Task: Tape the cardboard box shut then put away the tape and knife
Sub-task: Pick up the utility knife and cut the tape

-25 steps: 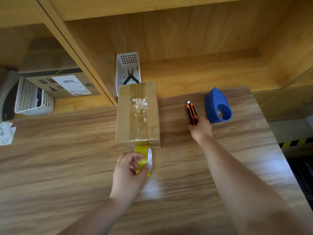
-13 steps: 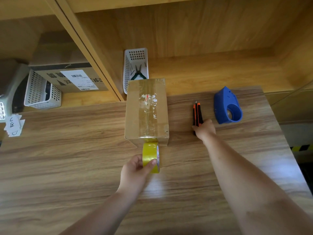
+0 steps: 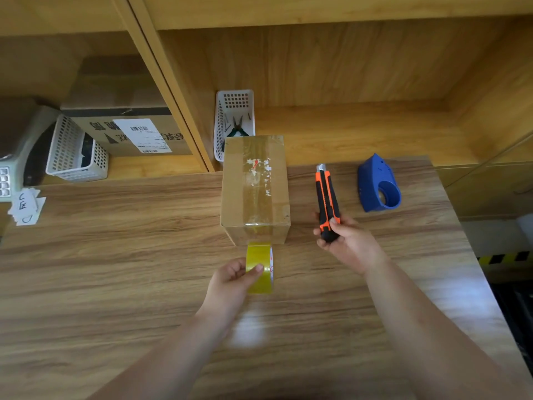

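Observation:
A closed cardboard box (image 3: 255,189) stands on the wooden table (image 3: 115,269), with clear tape along its top seam. A strip of tape runs down its near face to a yellow tape roll (image 3: 261,267). My left hand (image 3: 230,281) grips that roll just in front of the box. My right hand (image 3: 344,241) holds the lower end of an orange and black utility knife (image 3: 326,197), lifted to the right of the box with its tip pointing away from me.
A blue tape dispenser (image 3: 377,187) lies right of the knife. A white basket (image 3: 233,119) with pliers stands on the shelf behind the box. Another white basket (image 3: 76,151), a labelled carton (image 3: 127,131) and paper slips (image 3: 26,207) sit at the left.
My right hand has closed on the knife and picked it up off the table. My left hand has pulled the tape roll a little further from the box.

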Demonstrator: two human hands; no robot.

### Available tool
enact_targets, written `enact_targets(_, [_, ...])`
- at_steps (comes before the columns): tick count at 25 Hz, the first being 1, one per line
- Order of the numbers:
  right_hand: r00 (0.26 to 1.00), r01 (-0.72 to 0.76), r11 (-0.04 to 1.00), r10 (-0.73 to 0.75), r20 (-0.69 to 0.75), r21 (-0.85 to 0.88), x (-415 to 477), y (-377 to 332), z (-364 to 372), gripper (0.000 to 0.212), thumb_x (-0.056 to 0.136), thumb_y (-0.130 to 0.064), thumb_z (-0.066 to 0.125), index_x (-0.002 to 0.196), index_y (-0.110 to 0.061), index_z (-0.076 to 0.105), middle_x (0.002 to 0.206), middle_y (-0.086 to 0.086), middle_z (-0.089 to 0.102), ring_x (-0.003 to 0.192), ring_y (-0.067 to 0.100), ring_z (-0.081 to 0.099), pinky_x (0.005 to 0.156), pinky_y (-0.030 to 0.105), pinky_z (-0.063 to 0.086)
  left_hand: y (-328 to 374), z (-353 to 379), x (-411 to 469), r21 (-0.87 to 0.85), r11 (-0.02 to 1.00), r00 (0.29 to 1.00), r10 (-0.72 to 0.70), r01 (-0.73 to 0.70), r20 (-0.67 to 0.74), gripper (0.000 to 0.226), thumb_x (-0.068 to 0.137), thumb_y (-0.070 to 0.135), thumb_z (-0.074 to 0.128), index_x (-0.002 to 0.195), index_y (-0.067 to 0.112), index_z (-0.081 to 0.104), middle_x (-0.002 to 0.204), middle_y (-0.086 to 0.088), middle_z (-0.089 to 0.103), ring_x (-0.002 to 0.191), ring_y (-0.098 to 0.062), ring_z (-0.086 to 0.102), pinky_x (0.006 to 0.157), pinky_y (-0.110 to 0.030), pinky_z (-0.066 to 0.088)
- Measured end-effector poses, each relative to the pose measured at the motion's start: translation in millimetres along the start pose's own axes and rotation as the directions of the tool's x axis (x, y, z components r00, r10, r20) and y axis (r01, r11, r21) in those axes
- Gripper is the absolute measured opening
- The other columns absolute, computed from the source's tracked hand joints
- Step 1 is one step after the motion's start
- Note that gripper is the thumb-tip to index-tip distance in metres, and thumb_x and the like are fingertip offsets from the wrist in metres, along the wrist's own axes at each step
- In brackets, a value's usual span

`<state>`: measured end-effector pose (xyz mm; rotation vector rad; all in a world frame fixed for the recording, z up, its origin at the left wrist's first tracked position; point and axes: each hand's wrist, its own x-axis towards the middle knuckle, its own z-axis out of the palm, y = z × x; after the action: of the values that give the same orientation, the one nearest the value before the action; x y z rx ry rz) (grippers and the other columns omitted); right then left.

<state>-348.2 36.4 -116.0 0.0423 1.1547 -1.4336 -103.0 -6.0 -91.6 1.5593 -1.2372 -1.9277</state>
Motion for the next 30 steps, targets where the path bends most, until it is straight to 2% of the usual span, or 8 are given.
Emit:
enact_targets(6, [0.993, 0.111, 0.967, -0.116, -0.007, -0.231, -60, 11, 8, 0.018, 0.096, -0.014, 0.047, 0.110, -0.010, 0.059, 0.078, 0.009, 0.065, 0.052, 0.018, 0.052, 0.045, 0.022, 0.038, -3, -2, -16, -0.029, 1.000, 1.000, -0.005, 0.006, 0.015, 0.012, 0.089, 0.007, 0.064, 0.099, 0.004, 0.072, 0.091, -0.012, 0.074, 0.082, -0.019, 0.066, 0.067, -0.019, 0.052])
enact_targets(10, [0.978, 0.142, 0.950, -0.178, -0.108, -0.279, -80, 24, 15, 0.021, 0.092, -0.027, 0.054, 0.100, -0.008, 0.060, 0.061, 0.008, 0.054, 0.039, 0.014, 0.040, 0.036, 0.020, 0.028, -6, -6, -27, -0.006, 1.000, 1.000, -0.020, 0.020, 0.008, 0.010, 0.089, 0.009, 0.065, 0.095, 0.011, 0.072, 0.086, -0.004, 0.075, 0.077, -0.013, 0.066, 0.061, -0.011, 0.050])
enact_targets(12, [0.963, 0.146, 0.951, -0.199, -0.180, -0.272, -85, 31, 19, 0.021, 0.092, -0.028, 0.056, 0.097, -0.009, 0.061, 0.055, 0.005, 0.053, 0.041, 0.013, 0.045, 0.039, 0.021, 0.033, -8, -7, -30, 0.010, 1.000, 1.000, -0.028, 0.028, -0.004, 0.009, 0.089, 0.009, 0.066, 0.094, 0.010, 0.073, 0.087, -0.007, 0.075, 0.076, -0.015, 0.065, 0.062, -0.014, 0.051])
enact_targets(16, [0.987, 0.141, 0.981, -0.151, -0.064, -0.134, -94, 37, 23, 0.021, 0.098, -0.017, 0.044, 0.109, -0.009, 0.061, 0.075, 0.015, 0.070, 0.074, 0.031, 0.071, 0.066, 0.036, 0.053, -12, -7, -34, 0.027, 0.999, 0.999, -0.040, 0.040, -0.018, 0.015, 0.088, 0.010, 0.067, 0.100, 0.005, 0.074, 0.096, -0.017, 0.076, 0.080, -0.020, 0.067, 0.077, -0.030, 0.053])
enact_targets(19, [0.994, 0.107, 0.974, -0.110, -0.007, -0.199, -102, 32, 21, 0.022, 0.096, -0.005, 0.044, 0.111, -0.004, 0.060, 0.096, 0.017, 0.074, 0.074, 0.029, 0.071, 0.061, 0.033, 0.055, -15, -8, -36, 0.057, 0.998, 0.999, -0.036, 0.037, -0.028, 0.015, 0.089, 0.011, 0.066, 0.100, 0.005, 0.073, 0.093, -0.014, 0.076, 0.078, -0.018, 0.067, 0.072, -0.024, 0.051])
enact_targets(23, [0.975, 0.210, 0.772, -0.210, 0.071, -0.600, -109, 30, 13, 0.019, 0.097, -0.007, 0.049, 0.112, -0.013, 0.060, 0.085, 0.010, 0.069, 0.054, 0.020, 0.053, 0.043, 0.028, 0.037, -18, -11, -41, 0.088, 0.996, 0.999, -0.029, 0.032, -0.035, 0.015, 0.093, 0.006, 0.059, 0.103, 0.005, 0.070, 0.084, -0.007, 0.069, 0.067, -0.012, 0.060, 0.051, -0.008, 0.044])
enact_targets(28, [0.931, 0.239, 0.611, -0.365, -0.002, -0.755, -112, 31, 18, 0.006, 0.089, -0.017, 0.065, 0.083, -0.017, 0.065, 0.064, 0.008, 0.064, 0.044, 0.018, 0.047, 0.037, 0.024, 0.032, -24, -15, -48, 0.082, 0.996, 1.000, -0.024, 0.025, -0.014, 0.016, 0.094, 0.008, 0.058, 0.104, 0.006, 0.070, 0.086, -0.007, 0.070, 0.074, -0.016, 0.061, 0.055, -0.011, 0.047])
enact_targets(30, [0.894, 0.266, 0.431, -0.444, 0.054, -0.862, -113, 30, 16, 0.023, 0.081, -0.029, 0.074, 0.066, -0.018, 0.061, 0.054, 0.003, 0.059, 0.043, 0.014, 0.044, 0.039, 0.022, 0.033, -25, -17, -50, 0.084, 0.996, 1.000, -0.023, 0.024, -0.009, 0.016, 0.093, 0.010, 0.059, 0.103, 0.007, 0.071, 0.085, -0.006, 0.070, 0.073, -0.015, 0.061, 0.059, -0.017, 0.048])
